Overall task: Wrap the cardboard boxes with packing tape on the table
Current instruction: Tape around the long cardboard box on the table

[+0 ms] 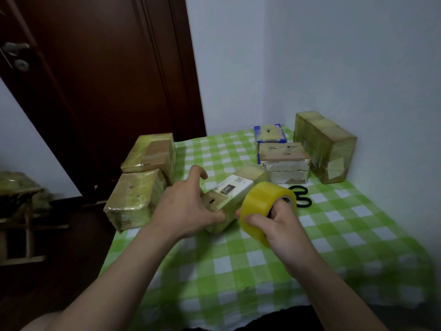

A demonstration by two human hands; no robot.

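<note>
A small white and tan box (229, 194), partly covered in yellowish tape, lies in the middle of the table. My left hand (186, 206) grips its near left end, thumb along the front. A yellow roll of packing tape (262, 204) is pressed against the box's right side, held by my right hand (284, 225) with fingers through the core. Whether a strip runs from roll to box is unclear. Other taped boxes stand around: two at the left edge (133, 199) (152, 154), a big one at the far right (324, 146), and two behind the middle (284, 161) (269, 133).
Black scissors (300, 197) lie just right of the roll. The table wears a green and white checked cloth (238, 271). A dark wooden door (100, 91) stands behind the left side. A low wooden stand with bundles (21, 204) is on the floor at left.
</note>
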